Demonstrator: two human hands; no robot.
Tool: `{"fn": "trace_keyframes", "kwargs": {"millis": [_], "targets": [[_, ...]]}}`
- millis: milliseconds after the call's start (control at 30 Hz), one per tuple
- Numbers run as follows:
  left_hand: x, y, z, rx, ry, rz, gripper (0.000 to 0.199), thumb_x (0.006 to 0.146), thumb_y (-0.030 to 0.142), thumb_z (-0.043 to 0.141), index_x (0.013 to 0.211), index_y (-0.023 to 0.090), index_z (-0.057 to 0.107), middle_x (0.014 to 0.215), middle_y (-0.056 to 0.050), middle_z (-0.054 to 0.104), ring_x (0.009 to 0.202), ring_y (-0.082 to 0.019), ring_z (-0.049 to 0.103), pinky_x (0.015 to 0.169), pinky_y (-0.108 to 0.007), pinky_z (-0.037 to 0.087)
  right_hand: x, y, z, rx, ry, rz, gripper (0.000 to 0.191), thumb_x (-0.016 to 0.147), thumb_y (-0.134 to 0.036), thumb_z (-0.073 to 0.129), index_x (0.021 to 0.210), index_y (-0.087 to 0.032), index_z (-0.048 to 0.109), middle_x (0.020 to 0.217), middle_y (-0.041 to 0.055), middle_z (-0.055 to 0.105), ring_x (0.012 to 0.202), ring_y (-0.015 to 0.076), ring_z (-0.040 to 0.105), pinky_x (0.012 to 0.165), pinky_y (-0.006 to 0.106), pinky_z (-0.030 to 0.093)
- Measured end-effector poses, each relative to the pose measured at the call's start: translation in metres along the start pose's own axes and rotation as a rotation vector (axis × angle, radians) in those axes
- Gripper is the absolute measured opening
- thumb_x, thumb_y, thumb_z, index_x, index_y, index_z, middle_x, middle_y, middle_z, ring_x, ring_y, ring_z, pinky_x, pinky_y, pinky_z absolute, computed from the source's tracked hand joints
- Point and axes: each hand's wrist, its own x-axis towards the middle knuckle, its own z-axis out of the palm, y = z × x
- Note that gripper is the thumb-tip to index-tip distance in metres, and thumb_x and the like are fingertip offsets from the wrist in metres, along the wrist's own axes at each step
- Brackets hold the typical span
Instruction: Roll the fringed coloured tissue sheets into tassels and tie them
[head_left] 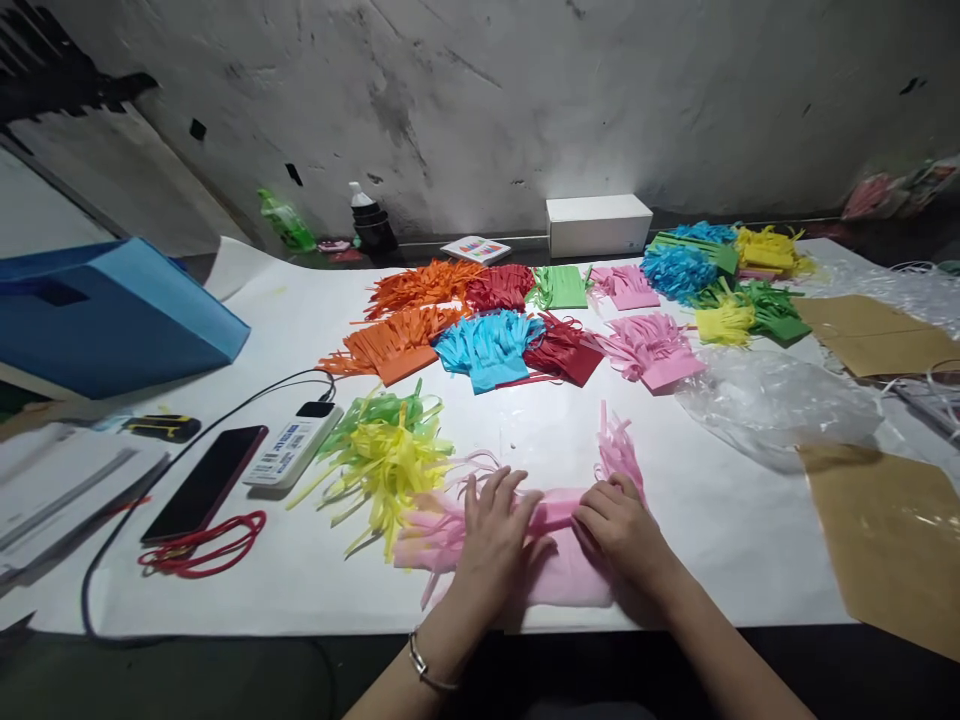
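Pink tissue paper (566, 575) with fringed ends lies near the table's front edge, a folded strip crossing its middle. My left hand (499, 530) rests on the strip's left part, fingers apart and lying over the paper. On the right part, my right hand (619, 525) has its fingers curled together on the pink strip. Pink fringe (621, 455) sticks up beyond my right hand. Just left of the pink paper is a yellow fringed bunch (394, 460), with a green one (382, 410) behind it.
Fringed bundles, including an orange one (397, 345) and a blue one (491, 345), lie farther back. On the left are a phone (206, 480), a power bank (292, 450) and a blue box (112, 320). Clear plastic (780, 400) and brown paper (885, 540) lie right.
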Motion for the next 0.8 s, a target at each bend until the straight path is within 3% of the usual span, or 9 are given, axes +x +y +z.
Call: {"fn": "trace_keyframes", "kwargs": {"millis": [100,200,300,467,567,800], "targets": [[-0.003,0.001,0.004,-0.070,0.062,0.129,0.017,0.082,0.012,0.077,0.090,0.023,0.066,0.115,-0.006,0.066,0.114,-0.029,0.052,0.111,-0.060,0.027,-0.001,-0.004,-0.002,-0.004,-0.010,-0.006,0.024,0.098,-0.017,0.050,0.078,-0.017,0.061,0.074,0.0023,0.060,0.074,0.0173,0.050,0.087,0.037,0.034],[-0.002,0.001,0.006,-0.140,0.022,0.141,0.014,0.084,0.011,0.074,0.083,0.022,0.065,0.091,0.000,0.068,0.094,-0.022,0.056,0.102,-0.049,0.035,-0.003,-0.006,-0.001,-0.022,-0.039,-0.056,0.025,0.098,-0.013,0.048,0.077,-0.018,0.060,0.074,0.0015,0.059,0.073,0.0172,0.049,0.087,0.035,0.034],[-0.003,-0.001,0.006,-0.173,-0.006,0.113,0.012,0.087,0.015,0.073,0.080,0.022,0.065,0.080,0.002,0.067,0.085,-0.021,0.056,0.096,-0.048,0.036,-0.010,-0.001,-0.001,-0.039,-0.054,-0.053,0.029,0.097,-0.006,0.044,0.075,-0.018,0.059,0.073,0.0017,0.059,0.073,0.0175,0.049,0.088,0.036,0.034],[-0.009,-0.002,-0.001,-0.216,-0.021,0.007,0.012,0.093,0.016,0.061,0.084,0.021,0.067,0.091,-0.002,0.069,0.092,-0.023,0.057,0.095,-0.048,0.034,-0.021,0.012,-0.010,-0.034,-0.058,0.096,0.021,0.099,-0.014,0.048,0.083,-0.019,0.061,0.086,0.0033,0.063,0.088,0.0201,0.055,0.097,0.041,0.031],[-0.008,0.003,-0.004,-0.104,-0.084,-0.101,0.017,0.095,0.015,0.054,0.085,0.019,0.066,0.100,-0.006,0.068,0.097,-0.024,0.057,0.094,-0.048,0.036,-0.019,0.013,-0.012,-0.054,-0.087,0.188,0.017,0.099,-0.016,0.050,0.086,-0.019,0.061,0.095,0.0049,0.064,0.095,0.0224,0.056,0.100,0.044,0.029],[0.005,0.010,-0.001,0.039,-0.156,-0.177,0.011,0.089,0.016,0.058,0.082,0.018,0.066,0.095,-0.009,0.066,0.093,-0.028,0.056,0.090,-0.052,0.038,-0.009,0.006,-0.009,-0.120,-0.079,0.297,0.011,0.095,-0.016,0.056,0.086,-0.018,0.062,0.095,0.0088,0.063,0.096,0.0267,0.054,0.102,0.052,0.026]]}}
